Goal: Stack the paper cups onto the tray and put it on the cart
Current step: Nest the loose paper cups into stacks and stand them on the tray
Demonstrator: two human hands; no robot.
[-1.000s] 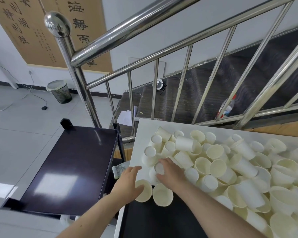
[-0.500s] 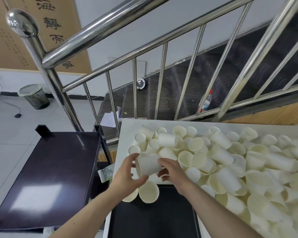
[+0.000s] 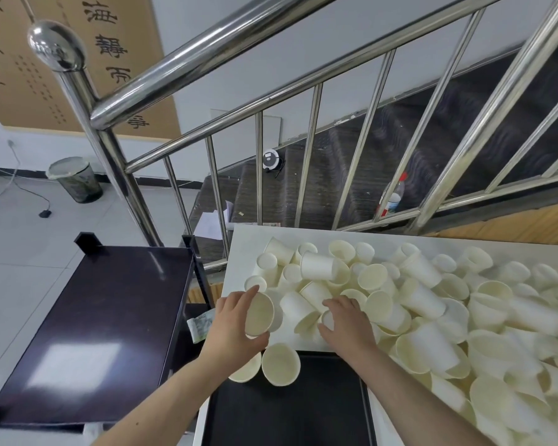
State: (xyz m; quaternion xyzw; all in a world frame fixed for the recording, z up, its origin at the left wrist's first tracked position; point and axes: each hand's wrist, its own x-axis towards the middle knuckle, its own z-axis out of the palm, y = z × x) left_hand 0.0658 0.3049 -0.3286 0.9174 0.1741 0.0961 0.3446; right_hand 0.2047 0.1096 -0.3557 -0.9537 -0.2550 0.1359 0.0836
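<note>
From the head camera, the person's left hand (image 3: 236,320) is holding a paper cup (image 3: 259,314) on its side, fingers curled round the wall and its open mouth facing the camera. The right hand (image 3: 343,320) is resting on the heap of paper cups (image 3: 416,297) just beside it, its fingers bent over a small cup (image 3: 327,318) lying bottom-out — whether they are actually pinching it I cannot tell. The heap is sprawling over a white tabletop (image 3: 239,249), cups tumbled every way. Nearer the camera, a black tray (image 3: 303,413) is lying at the table's edge with two cups (image 3: 280,364) standing mouth-up at its far left corner (one half hidden under the left wrist). To the left, the dark cart (image 3: 103,317) is standing beside a steel stair railing (image 3: 187,62).
</note>
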